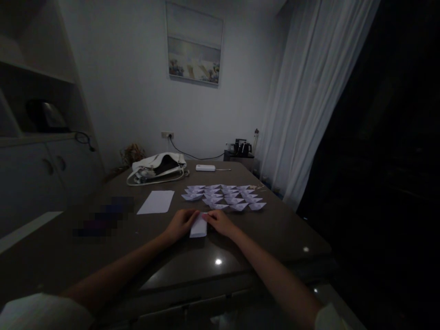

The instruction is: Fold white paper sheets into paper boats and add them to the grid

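Observation:
A small folded white paper (198, 229) lies on the dark table (275, 233) in front of me. My left hand (180, 223) rests on its left edge with fingers curled onto the paper. My right hand (218, 222) presses the paper's upper right corner with fingers bent. Just beyond the hands, several folded white paper boats (223, 197) lie in rows. A flat white sheet (156, 202) lies to the left of the boats.
A white handbag (156, 167) sits at the far left of the table, with a white device and cable (205, 168) beside it. A kettle set (242, 147) stands on a low stand by the curtain (309, 101). Cabinets (41, 169) line the left wall.

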`<action>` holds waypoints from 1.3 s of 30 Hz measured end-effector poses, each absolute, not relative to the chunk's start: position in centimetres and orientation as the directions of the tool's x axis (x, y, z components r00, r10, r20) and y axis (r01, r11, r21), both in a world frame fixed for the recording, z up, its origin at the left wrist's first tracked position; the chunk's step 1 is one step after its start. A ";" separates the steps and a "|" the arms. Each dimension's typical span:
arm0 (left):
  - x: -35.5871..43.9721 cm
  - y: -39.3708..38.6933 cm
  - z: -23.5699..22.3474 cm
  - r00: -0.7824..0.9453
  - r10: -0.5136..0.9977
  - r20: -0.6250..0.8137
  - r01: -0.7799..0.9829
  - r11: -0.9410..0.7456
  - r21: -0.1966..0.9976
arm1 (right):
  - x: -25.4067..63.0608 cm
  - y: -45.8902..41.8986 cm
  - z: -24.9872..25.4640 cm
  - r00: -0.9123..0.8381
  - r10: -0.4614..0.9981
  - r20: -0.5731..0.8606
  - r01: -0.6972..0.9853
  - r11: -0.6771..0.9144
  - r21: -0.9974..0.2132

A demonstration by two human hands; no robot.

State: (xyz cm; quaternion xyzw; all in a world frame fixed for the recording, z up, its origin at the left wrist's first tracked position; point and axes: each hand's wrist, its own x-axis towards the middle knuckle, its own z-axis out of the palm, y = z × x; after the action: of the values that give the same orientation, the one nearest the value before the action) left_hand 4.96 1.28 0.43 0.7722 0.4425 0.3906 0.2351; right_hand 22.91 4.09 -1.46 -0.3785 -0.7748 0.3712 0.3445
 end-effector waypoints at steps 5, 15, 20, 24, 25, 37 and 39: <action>3.7 3.4 0.0 0.271 0.885 0.379 0.551 -0.465 0.693 | 21.6 6.1 -0.8 -0.505 0.837 0.209 0.410 0.446 -0.795; 1.3 5.1 -0.6 0.374 0.872 0.315 0.693 -0.488 0.531 | 19.5 5.8 -0.4 -0.504 0.804 0.315 0.612 0.590 -0.528; 1.4 5.0 -0.5 0.394 0.874 0.283 0.721 -0.485 0.495 | 19.6 5.2 -0.1 -0.469 0.828 0.308 0.672 0.561 -0.483; 1.4 4.8 -0.1 0.408 0.871 0.273 0.728 -0.491 0.478 | 19.6 5.0 0.3 -0.492 0.824 0.280 0.715 0.566 -0.410; 1.3 4.8 -0.1 0.410 0.871 0.272 0.731 -0.492 0.472 | 19.6 4.9 0.4 -0.495 0.824 0.276 0.722 0.566 -0.397; 1.7 4.1 0.6 0.379 0.901 0.212 0.789 -0.434 0.435 | 19.8 3.6 1.2 -0.554 0.799 0.234 0.767 0.599 -0.229; 1.8 4.0 0.7 0.379 0.902 0.208 0.792 -0.433 0.431 | 19.7 3.4 1.3 -0.555 0.801 0.223 0.775 0.596 -0.211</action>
State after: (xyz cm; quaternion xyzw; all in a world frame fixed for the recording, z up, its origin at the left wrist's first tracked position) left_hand 1.77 4.03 0.70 0.8201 0.5163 0.2093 0.1308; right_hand 19.74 3.44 1.30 -0.4473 -0.8808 0.0443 0.1490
